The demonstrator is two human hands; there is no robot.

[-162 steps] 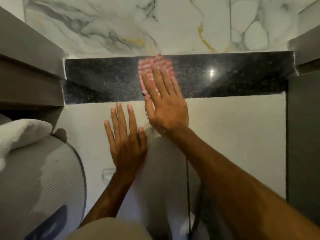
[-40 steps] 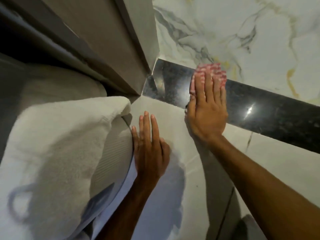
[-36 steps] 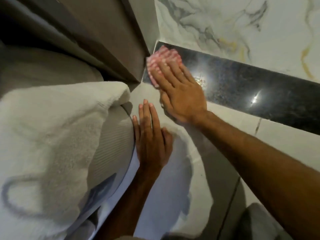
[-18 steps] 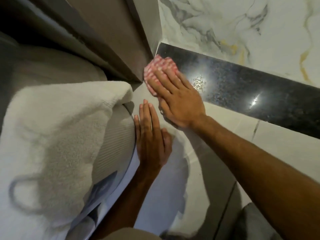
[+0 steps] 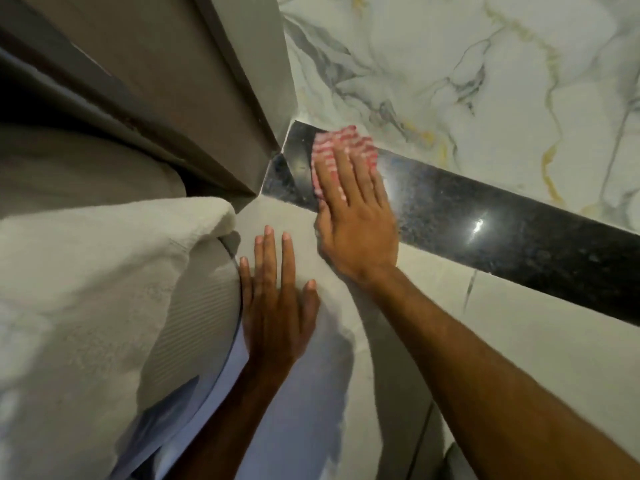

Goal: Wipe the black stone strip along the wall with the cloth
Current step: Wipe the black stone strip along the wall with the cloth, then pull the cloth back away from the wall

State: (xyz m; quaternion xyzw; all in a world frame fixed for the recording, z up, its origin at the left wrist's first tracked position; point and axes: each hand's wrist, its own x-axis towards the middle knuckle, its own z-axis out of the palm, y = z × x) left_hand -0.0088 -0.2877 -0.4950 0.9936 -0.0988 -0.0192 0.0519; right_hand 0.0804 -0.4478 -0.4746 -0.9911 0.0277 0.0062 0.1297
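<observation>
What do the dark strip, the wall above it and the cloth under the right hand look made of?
Strip: looks like polished black granite, speckled with bright glints. Wall: glossy marble or marble-look tile, grey and gold veins. Cloth: soft woven fabric, red and white pattern, pressed flat by the right hand.

two hands (image 5: 277,306) (flat), one cloth (image 5: 343,143), one strip (image 5: 519,237)

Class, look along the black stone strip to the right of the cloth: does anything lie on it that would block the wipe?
Nothing visible does. The right hand presses the cloth flat near the left end of the black stone strip, which runs bare rightward.
</observation>
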